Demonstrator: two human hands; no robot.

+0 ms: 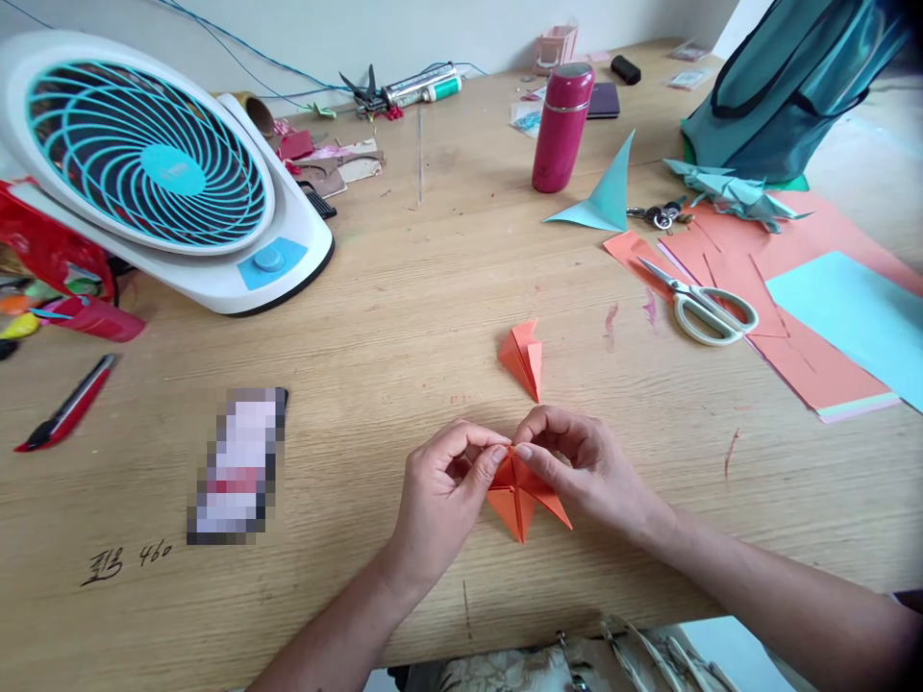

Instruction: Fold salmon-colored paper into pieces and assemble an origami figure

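Observation:
Near the table's front edge, a folded piece of orange paper (pixel 520 509) with several pointed flaps is pinched between my two hands. My left hand (pixel 451 490) grips its upper left edge between thumb and forefinger. The thumb and fingers of my right hand (pixel 581 466) close on the upper right edge, the two thumbs nearly meeting at the top. Part of the paper is hidden behind my fingers. Just beyond my hands lies a second folded orange paper piece (pixel 524 358), narrow and pointed towards me, touched by neither hand.
At left stand a white fan (pixel 292 240), a utility knife (pixel 68 404) and a blurred phone (pixel 237 461). At right are scissors (pixel 710 309), orange sheets (pixel 829 360), a blue sheet (pixel 858 308) and folded teal paper (pixel 602 197). Farther back are a magenta bottle (pixel 562 130) and teal bag (pixel 771 96).

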